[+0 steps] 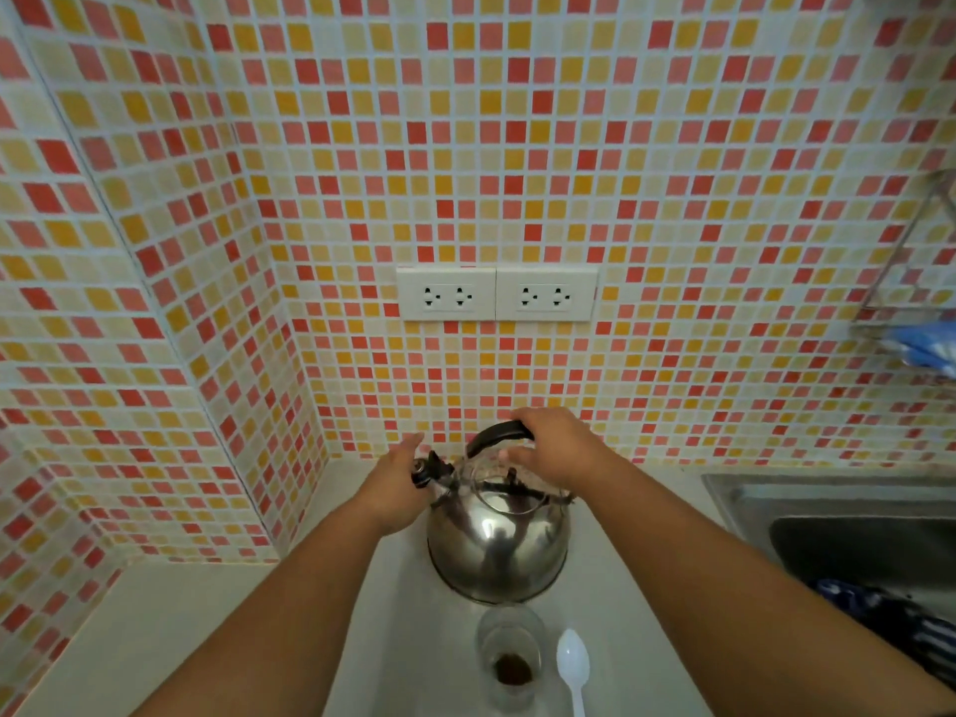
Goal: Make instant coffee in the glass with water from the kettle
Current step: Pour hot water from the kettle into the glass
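Observation:
A shiny steel kettle with a black handle stands on the white counter near the tiled wall. My right hand is closed around the handle at its top. My left hand rests against the kettle's left side by the black spout cap, fingers stretched out and apart. In front of the kettle stands a clear glass with brown coffee powder at its bottom. A white plastic spoon lies on the counter just right of the glass.
A steel sink is set into the counter at the right, with a dark striped cloth at its near edge. Two double wall sockets sit above the kettle. A wire rack with something blue hangs at the far right.

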